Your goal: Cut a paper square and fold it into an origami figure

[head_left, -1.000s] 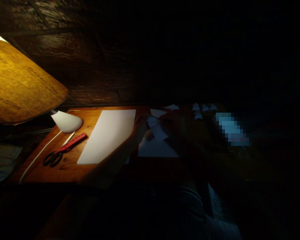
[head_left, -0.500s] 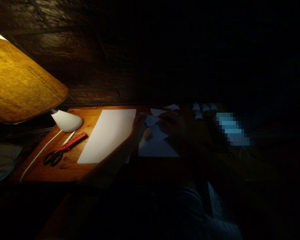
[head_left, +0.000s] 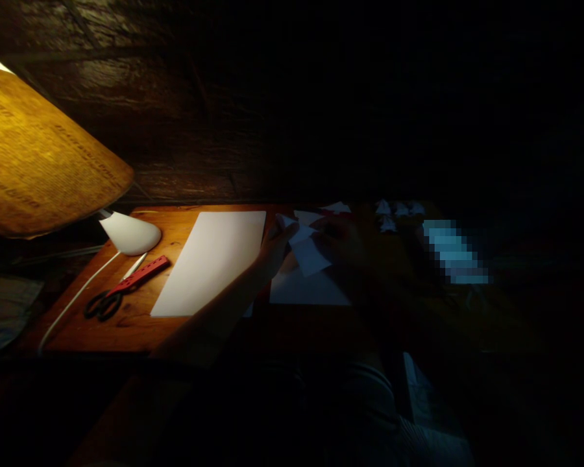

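Note:
Between my two hands is a partly folded piece of white paper, its lower flap hanging down. My left hand pinches its left, folded side. At the right side my right hand has its fingers closed on the paper; deep shadow hides much of that hand. Beneath them lies a white sheet on the wooden table. Behind my hands are more pieces of white paper. A stack of white paper lies to the left of my left hand.
A lamp with a yellow printed shade and white base stands at the left. Near it lie scissors with a red perforated strip. Several small folded paper pieces sit back right, beside a blurred bright screen.
The held paper has turned a little, and its lower flap now hangs slightly further down and right. My left fingers have shifted on the folded edge. Things on the table stay put.

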Demonstrator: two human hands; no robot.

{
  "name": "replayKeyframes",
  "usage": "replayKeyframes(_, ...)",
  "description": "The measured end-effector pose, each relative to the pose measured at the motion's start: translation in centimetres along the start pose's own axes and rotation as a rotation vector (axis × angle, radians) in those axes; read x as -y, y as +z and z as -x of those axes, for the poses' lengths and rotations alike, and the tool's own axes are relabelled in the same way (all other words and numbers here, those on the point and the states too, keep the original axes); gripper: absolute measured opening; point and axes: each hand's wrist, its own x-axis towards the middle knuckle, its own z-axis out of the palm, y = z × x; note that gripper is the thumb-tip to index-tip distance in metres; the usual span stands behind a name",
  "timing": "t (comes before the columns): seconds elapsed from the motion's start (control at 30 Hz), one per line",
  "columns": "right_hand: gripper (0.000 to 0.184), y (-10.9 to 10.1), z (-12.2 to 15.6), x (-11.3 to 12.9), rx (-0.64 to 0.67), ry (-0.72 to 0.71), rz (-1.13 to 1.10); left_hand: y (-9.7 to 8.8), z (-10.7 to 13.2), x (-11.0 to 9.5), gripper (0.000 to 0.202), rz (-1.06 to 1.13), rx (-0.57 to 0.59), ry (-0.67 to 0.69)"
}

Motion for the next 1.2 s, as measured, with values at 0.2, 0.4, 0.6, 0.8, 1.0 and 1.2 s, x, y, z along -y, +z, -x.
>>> replayKeyframes(0.2,0.019,-0.1,-0.1,-0.1,-0.030,0.021,0.024,-0.5,-0.2,0.5,0.013,-0.051,0.005,-0.105)
replayKeyframes(0.4,0.024,0.3,0.2,-0.3,-0.002,0.098,0.034,-0.1,0.1,-0.4,0.024,-0.059,0.015,-0.029)
replayKeyframes(0.6,0.017,1.0,0.6,0.5,-0.026,0.108,-0.029,0.5,0.5,-1.1,0.018,-0.002,0.046,-0.034)
replayKeyframes(0.8,0.015,1.3,1.0,1.4,-0.008,0.134,-0.050,0.6,0.8,-1.4,0.017,0.002,0.093,-0.023)
replayKeyframes(1.0,0.015,1.3,0.9,1.4,0.018,0.138,-0.078,0.5,0.7,-1.2,0.015,-0.042,0.070,0.008)
replayKeyframes(1.2,0.015,0.6,0.4,0.8,0.000,0.071,-0.007,0.1,0.4,-0.4,0.021,-0.053,0.069,0.056)
